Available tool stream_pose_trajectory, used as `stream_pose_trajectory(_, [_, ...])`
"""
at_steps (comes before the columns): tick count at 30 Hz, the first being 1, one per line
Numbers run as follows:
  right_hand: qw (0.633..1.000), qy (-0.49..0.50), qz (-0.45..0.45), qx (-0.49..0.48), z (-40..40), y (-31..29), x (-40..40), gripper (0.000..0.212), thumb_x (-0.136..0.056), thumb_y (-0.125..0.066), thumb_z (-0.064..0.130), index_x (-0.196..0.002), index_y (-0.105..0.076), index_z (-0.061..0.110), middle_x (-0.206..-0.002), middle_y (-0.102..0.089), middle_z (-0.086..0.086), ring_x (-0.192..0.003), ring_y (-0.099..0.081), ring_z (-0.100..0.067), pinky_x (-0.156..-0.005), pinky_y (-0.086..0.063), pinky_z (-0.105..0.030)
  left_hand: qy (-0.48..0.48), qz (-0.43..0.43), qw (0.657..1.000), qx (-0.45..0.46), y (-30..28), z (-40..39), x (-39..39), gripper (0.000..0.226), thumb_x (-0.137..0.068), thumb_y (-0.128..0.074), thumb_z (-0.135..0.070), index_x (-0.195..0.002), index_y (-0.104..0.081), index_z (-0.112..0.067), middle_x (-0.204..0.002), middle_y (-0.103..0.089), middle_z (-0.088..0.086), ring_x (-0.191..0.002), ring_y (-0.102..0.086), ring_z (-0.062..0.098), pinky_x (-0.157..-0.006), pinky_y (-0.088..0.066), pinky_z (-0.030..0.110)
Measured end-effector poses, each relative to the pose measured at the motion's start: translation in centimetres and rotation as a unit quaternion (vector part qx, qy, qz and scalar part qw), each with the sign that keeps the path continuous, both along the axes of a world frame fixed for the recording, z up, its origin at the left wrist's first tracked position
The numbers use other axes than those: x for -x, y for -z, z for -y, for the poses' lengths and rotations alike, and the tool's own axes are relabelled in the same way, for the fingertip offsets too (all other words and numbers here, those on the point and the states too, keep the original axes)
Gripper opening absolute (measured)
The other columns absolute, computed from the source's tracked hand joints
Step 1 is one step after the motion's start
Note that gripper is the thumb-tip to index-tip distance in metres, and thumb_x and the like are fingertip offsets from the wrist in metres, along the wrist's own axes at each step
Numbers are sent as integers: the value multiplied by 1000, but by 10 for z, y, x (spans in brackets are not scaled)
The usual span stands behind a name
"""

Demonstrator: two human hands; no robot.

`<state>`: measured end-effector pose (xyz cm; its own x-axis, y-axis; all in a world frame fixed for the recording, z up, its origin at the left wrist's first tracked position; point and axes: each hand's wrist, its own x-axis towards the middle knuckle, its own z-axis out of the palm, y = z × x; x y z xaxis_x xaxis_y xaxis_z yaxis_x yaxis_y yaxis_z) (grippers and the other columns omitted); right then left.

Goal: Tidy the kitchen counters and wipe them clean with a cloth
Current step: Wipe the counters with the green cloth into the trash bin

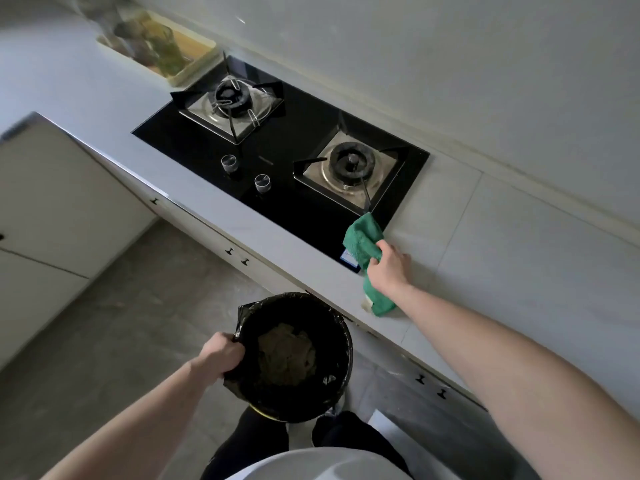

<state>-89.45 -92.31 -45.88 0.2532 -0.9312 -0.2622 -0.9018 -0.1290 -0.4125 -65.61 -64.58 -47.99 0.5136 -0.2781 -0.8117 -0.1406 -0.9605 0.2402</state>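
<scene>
1. The green cloth (367, 258) lies bunched on the white counter (519, 244) at the near right corner of the black hob (287, 157), one end lapping onto the glass, the other trailing toward the counter's front edge
2. The right hand (389, 266) clutches the cloth around its middle, fingers curled into the folds
3. The left hand (221, 355) grips the rim of a bin (343, 341) lined with a black bag, held just below the counter edge; brownish scraps lie inside
4. The cloth looks soft and limp, light, likely a little grippy on the smooth counter; it will fold and drag rather than slide as one piece
5. A hold at the middle with the palm pressing flat should spread it best; pinched at a corner it would only flop
6. The bin seems light and stiff, though the loose bag edge could slip under the fingers, so a grip that takes in the rim itself is safer
7. A tray (180, 53) with blurred items sits far along the counter
</scene>
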Motion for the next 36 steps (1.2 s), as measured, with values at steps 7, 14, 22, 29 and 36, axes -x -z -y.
stream_pose_trajectory(7, [985,-129,65,-92,-122,-9,-15,34,-93,-53,6,-124,-60,19,-125,-53,3,-114,-41,-20,-102,-39,-33,-10,-36,999,4,5,-2,-31,21,-75,-55,-12,-84,-73,-7,-80,-72,10,-77,-72,29,-48,-53,25])
stream_pose_trajectory(14, [977,-152,140,-44,-105,-38,-78,36,-93,-56,10,-127,-61,20,-125,-57,8,-118,-47,-15,-101,-37,-27,7,-45,999,7,-4,1,-70,23,-75,-53,-11,-84,-74,-11,-83,-73,10,-75,-72,28,-48,-54,26])
stream_pose_trajectory(22, [998,17,11,64,17,-30,-97,31,-95,-54,13,-125,-61,14,-130,-59,-11,-109,-49,-37,-92,-39,-38,9,-39,999,18,-5,-1,-112,22,-74,-48,-11,-78,-69,-7,-77,-67,7,-73,-67,26,-51,-47,20])
stream_pose_trajectory(29, [999,15,-48,8,-33,-6,-138,37,-96,-54,17,-132,-57,24,-140,-51,0,-112,-51,-36,-86,-43,-38,19,-33,999,32,1,2,-136,28,-74,-49,-13,-87,-73,-7,-85,-71,9,-80,-70,27,-57,-53,24])
stream_pose_trajectory(36, [973,-138,118,-143,-153,-14,-196,36,-88,-54,3,-112,-66,26,-119,-62,7,-115,-53,-18,-105,-45,-36,3,-31,999,36,12,-10,-158,28,-73,-52,-15,-87,-73,-5,-86,-74,10,-80,-72,26,-70,-64,35])
